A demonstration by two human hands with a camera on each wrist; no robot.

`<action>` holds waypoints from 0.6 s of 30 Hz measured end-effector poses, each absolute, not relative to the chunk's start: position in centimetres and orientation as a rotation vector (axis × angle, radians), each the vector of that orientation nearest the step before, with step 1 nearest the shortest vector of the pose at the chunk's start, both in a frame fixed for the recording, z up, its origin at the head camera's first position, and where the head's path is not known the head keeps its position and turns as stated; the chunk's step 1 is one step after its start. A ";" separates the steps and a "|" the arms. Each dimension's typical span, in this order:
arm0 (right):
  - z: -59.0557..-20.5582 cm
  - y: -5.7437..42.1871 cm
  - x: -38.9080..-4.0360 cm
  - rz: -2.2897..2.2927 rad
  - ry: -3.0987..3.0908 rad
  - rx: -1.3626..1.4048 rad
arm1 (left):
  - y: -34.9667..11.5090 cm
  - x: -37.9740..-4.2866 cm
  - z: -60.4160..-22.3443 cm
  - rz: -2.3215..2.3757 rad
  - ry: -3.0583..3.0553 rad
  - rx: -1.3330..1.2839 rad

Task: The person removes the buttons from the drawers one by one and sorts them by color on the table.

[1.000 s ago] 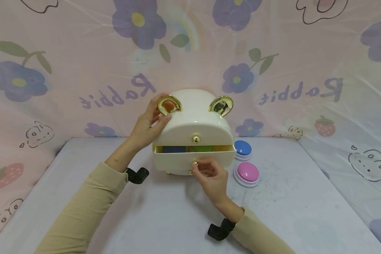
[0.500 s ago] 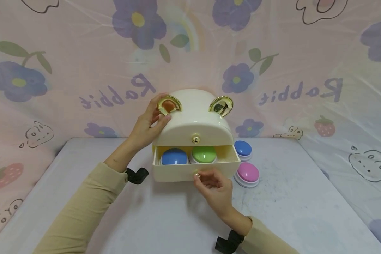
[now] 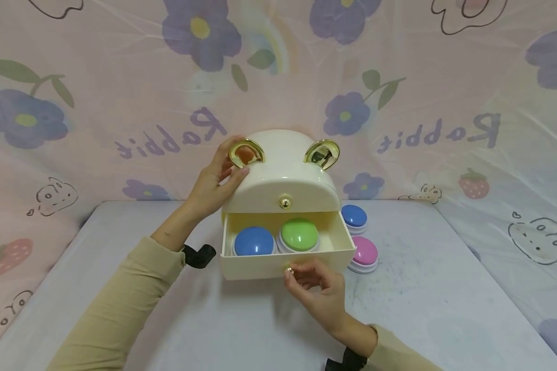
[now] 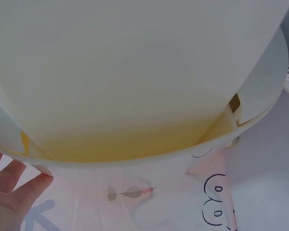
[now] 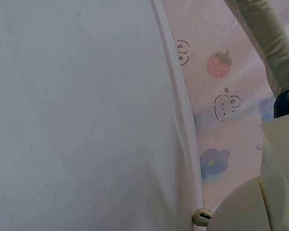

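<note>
A white box (image 3: pixel 283 172) with two gold-rimmed ears stands mid-table in the head view. My left hand (image 3: pixel 211 188) holds it at the left ear (image 3: pixel 247 153), thumb in front and fingers partly hidden behind. The lower drawer (image 3: pixel 252 269) is pulled well out. Its small gold knob (image 3: pixel 290 271) is pinched between thumb and index finger of my right hand (image 3: pixel 322 299). Inside the drawer sit a blue push button (image 3: pixel 254 241) and a green push button (image 3: pixel 299 234), both on white bases. My left fingers (image 4: pixel 33 187) show at the box edge in the left wrist view.
Right of the box, another blue button (image 3: pixel 354 215) and a pink button (image 3: pixel 365 251) stand on the white table (image 3: pixel 422 288); the drawer partly overlaps the pink one. A printed cloth (image 3: pixel 278 93) hangs behind. The upper compartment, with its gold knob (image 3: pixel 285 202), is closed.
The drawer has slid out toward me with my right hand on its knob, bringing the blue and green buttons into full view. My left hand has stayed at the ear.
</note>
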State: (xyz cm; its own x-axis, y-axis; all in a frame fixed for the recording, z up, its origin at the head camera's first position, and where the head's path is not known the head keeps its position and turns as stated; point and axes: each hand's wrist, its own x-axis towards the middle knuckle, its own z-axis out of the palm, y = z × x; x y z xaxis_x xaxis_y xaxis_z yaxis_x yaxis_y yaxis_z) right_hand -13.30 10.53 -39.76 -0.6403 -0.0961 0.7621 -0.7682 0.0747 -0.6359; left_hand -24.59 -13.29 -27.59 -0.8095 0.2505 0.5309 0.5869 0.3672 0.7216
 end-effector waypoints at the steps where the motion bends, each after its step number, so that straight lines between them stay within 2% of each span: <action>1: -39.8 10.5 -13.3 1.608 -1.812 0.862 | -13.3 -24.6 -27.6 -1.422 -2.303 -0.736; 7: -40.0 10.6 -13.3 1.598 -1.785 0.897 | -13.3 -24.5 -27.6 -1.427 -2.299 -0.746; 18: -39.0 11.7 -15.6 1.254 -1.635 1.176 | -13.3 -24.6 -27.7 -1.442 -2.287 -0.751</action>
